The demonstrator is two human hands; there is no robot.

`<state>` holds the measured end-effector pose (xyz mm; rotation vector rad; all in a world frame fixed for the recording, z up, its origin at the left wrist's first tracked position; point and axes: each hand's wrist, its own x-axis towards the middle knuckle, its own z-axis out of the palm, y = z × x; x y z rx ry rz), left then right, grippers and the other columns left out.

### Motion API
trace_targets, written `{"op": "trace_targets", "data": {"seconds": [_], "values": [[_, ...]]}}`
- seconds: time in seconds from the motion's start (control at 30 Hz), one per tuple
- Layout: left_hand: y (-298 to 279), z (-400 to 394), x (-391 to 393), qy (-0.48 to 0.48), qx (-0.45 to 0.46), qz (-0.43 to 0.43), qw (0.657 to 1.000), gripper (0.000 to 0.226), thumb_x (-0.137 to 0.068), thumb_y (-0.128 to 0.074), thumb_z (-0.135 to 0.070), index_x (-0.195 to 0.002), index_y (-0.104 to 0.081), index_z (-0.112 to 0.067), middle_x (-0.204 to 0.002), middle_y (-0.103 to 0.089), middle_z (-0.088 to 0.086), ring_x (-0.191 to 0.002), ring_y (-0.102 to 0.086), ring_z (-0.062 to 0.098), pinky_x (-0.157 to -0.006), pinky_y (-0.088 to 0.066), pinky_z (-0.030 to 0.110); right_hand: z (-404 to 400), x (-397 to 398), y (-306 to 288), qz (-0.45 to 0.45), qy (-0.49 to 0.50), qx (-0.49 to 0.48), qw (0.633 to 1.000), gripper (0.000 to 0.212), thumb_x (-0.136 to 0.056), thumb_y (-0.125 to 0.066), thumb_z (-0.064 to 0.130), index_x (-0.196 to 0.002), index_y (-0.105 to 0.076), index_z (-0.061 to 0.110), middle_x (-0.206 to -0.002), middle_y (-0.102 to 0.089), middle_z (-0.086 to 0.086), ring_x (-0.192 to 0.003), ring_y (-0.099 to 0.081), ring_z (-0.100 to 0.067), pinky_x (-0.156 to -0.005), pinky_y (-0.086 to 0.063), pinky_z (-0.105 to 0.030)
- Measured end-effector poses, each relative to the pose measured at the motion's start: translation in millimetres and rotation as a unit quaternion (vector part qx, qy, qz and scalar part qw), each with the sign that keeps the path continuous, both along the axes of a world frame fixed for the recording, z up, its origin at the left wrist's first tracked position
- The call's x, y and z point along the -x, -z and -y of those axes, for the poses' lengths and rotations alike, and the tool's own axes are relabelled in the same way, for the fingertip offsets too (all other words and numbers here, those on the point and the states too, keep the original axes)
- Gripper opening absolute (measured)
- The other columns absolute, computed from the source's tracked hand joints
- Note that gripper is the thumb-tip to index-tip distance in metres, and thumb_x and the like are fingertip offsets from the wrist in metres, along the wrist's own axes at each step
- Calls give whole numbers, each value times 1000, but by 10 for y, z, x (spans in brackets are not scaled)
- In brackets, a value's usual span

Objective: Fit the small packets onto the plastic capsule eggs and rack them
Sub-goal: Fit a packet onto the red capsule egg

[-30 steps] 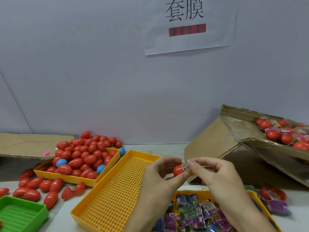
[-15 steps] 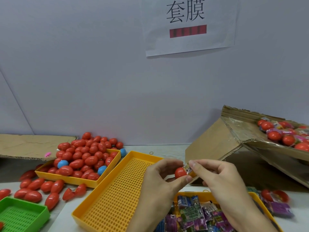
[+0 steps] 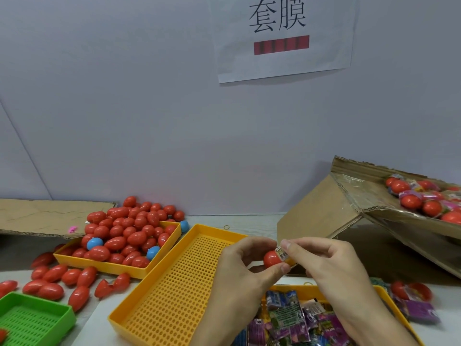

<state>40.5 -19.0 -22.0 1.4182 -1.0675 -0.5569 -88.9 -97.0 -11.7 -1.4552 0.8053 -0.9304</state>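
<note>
While our left hand (image 3: 239, 268) grips the egg (image 3: 271, 258), our right hand (image 3: 321, 260) pinches the packet (image 3: 281, 253); both look light, and the egg slippery.

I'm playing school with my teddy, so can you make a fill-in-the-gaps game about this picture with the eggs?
1. The left hand holds a ____ egg.
2. The right hand pinches a small ____ against that egg.
3. The tray in the near left corner is ____.
4. Among the eggs piled in the yellow tray a few are ____.

Missing words: red; packet; green; blue
</note>
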Motion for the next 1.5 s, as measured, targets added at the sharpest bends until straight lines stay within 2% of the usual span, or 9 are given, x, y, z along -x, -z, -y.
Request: {"op": "trace_targets", "data": {"seconds": [0.3, 0.47, 0.67, 0.87, 1.03, 1.13, 1.23, 1.37, 1.5], "values": [[4, -4, 2, -8, -7, 31, 999, 30, -71, -88, -19, -94, -72, -30, -93, -73, -18, -93, -68, 1, -80, -54, 15, -2, 1, 6, 17, -12, -14, 1000, 8, -79, -75, 31, -77, -81, 26, -80, -76, 14, -79, -66, 9, -65, -47, -17], [3, 4, 21, -11, -5, 72, 997, 31, -72, -87, -19, -99, -73, -27, -93, -73, -16, -94, -67, 2, -80, -53, 14, -9, 1, 17, -9, -17, 7, 1000, 11, -82, -73, 30, -82, -81, 22, -79, -77, 7, -79, -70, 1, -60, -50, -12], [0, 4, 32, -13, 14, 38, 999, 27, -73, -86, -17, -95, -73, -26, -92, -73, -13, -93, -69, 6, -83, -57, 22, 1, -9, 33, -23, 3, 39, 999, 12, -82, -73, 34, -83, -80, 24, -78, -76, 8, -79, -69, -1, -65, -49, -16], [-8, 16, 34, -9, 39, 15, 999, 18, -77, -84, -18, -92, -75, -23, -86, -72, -7, -87, -69, 8, -78, -55, 19, -4, -15, 20, -1, 2, 56, 998, 8, -80, -75, 32, -81, -80, 26, -79, -76, 7, -80, -69, -4, -65, -50, -16], [-4, 17, -33, -32, 65, -73, 995, 22, -73, -84, -22, -94, -76, -18, -88, -74, 3, -87, -70, 14, -81, -57, 25, 0, -23, 61, -62, 5, 161, 985, 20, -85, -73, 23, -99, -73, 36, -101, -64, 22, -98, -59, -1, -78, -48, -19], [-24, 8, -26, -38, 76, -115, 990, 18, -72, -84, -19, -88, -78, -26, -87, -75, 0, -84, -71, 12, -73, -55, 17, -42, -52, 80, -129, -2, 248, 960, 36, -81, -77, 34, -110, -58, 46, -110, -50, 33, -109, -48, 8, -80, -42, -13], [-37, 0, -14, -43, 82, -134, 987, 23, -71, -85, -17, -85, -76, -33, -80, -74, -5, -78, -71, 6, -67, -53, 14, -79, -99, 89, -168, 19, 309, 936, 45, -75, -78, 47, -105, -45, 56, -111, -42, 36, -112, -37, 16, -74, -39, -7], [-41, 9, 11, -42, 77, -124, 988, 24, -70, -86, -16, -84, -76, -33, -80, -73, -6, -79, -71, 6, -69, -55, 16, -90, -151, 139, -195, 80, 361, 908, 45, -72, -75, 54, -108, -48, 49, -108, -40, 30, -104, -36, 12, -70, -34, -7], [-35, 18, 22, -30, 85, -134, 987, 20, -64, -82, -34, -83, -76, -29, -80, -73, -4, -80, -71, 8, -71, -57, 21, -73, -152, 156, -189, 91, 370, 905, 44, -73, -79, 46, -113, -61, 34, -105, -41, 28, -99, -39, 6, -72, -35, -7]]}}
